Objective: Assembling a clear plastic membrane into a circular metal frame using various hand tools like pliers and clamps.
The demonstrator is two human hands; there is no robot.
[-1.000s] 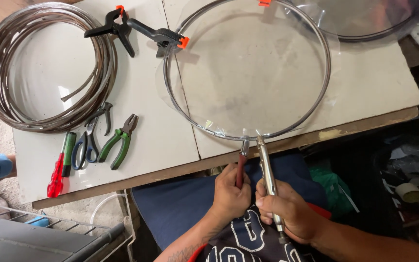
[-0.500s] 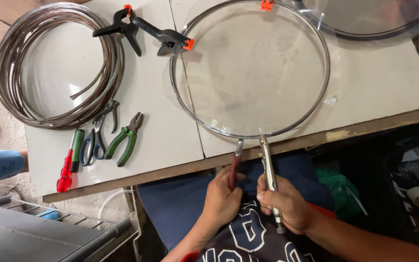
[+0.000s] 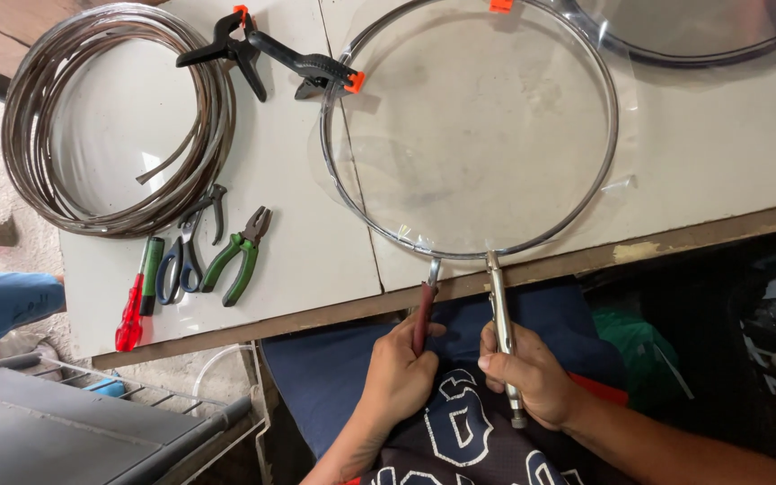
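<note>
Our left hand (image 3: pixel 401 364) is curled tight around the dark red handle of a small tool (image 3: pixel 424 310), and our right hand (image 3: pixel 532 377) is wrapped around shiny silver locking pliers (image 3: pixel 500 314). Both tools bite the big round metal hoop (image 3: pixel 469 135) with clear plastic film across it, right where the hoop hangs at the near edge of the white table (image 3: pixel 316 269). To do this well, we think both hands should pull gently and evenly so the hoop keeps flat. Near the edge, a slip could drop it. Open table lies right of the hoop; green pliers (image 3: pixel 240 251), scissors (image 3: pixel 186 251), a red screwdriver (image 3: pixel 132 305) and coiled metal strip (image 3: pixel 119 117) crowd the left.
</note>
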